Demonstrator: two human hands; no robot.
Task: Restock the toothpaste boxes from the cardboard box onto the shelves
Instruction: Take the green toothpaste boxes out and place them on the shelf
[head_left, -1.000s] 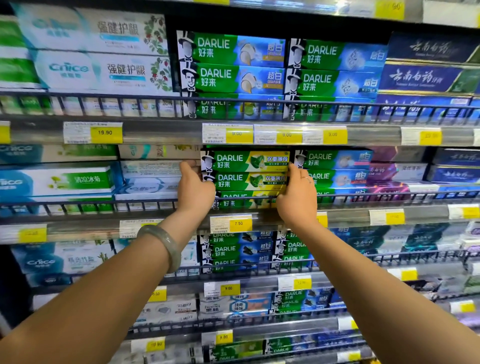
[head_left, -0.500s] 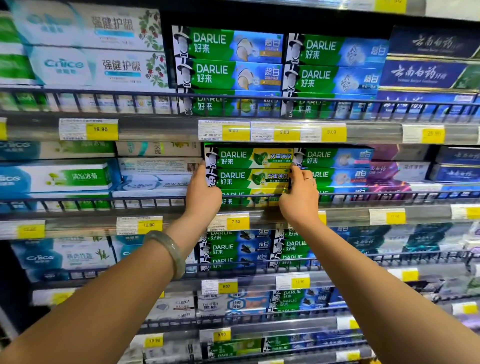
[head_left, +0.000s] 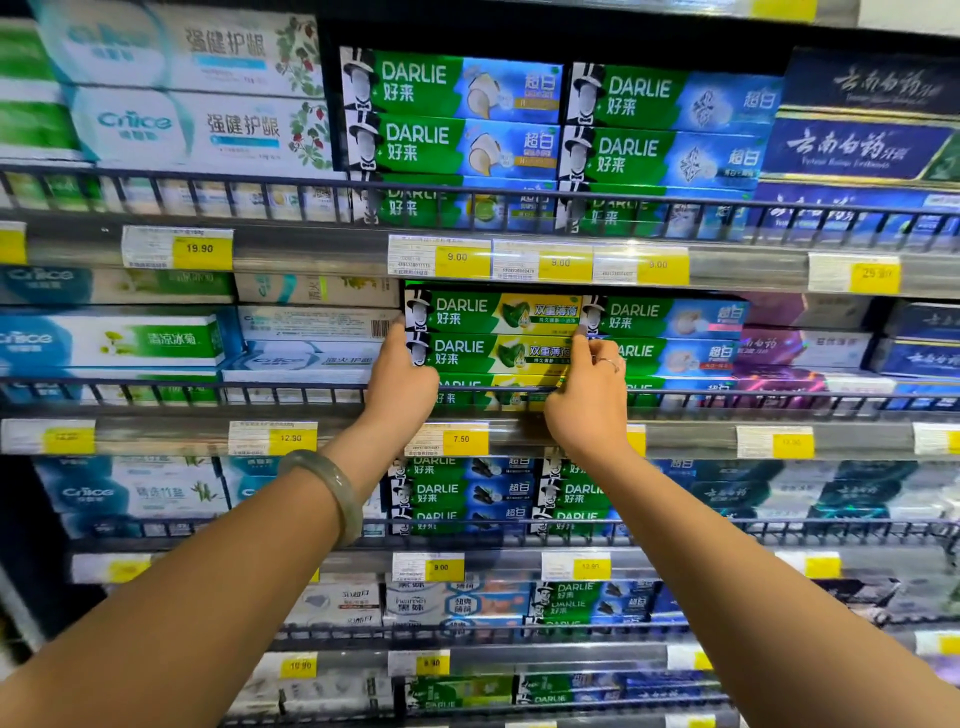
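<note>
A stack of green-and-yellow Darlie toothpaste boxes (head_left: 493, 332) sits on the second shelf (head_left: 519, 436) behind a wire rail. My left hand (head_left: 402, 382) presses the left end of the stack, fingers on the middle box. My right hand (head_left: 587, 400), with a ring on one finger, grips the right end of the same stack. The top box stands slightly proud under the price strip. The cardboard box is not in view.
Green-and-blue Darlie boxes (head_left: 670, 332) stand right beside the stack, Cnice boxes (head_left: 311, 338) to its left. Wire rails (head_left: 467, 197) front every shelf, with yellow price tags (head_left: 462, 439) below. More toothpaste fills the shelves above and below. A bangle (head_left: 332, 488) circles my left wrist.
Both hands have slid a little to the right along with the yellow Darlie stack, closing it up against the green-and-blue boxes. The view has shifted slightly.
</note>
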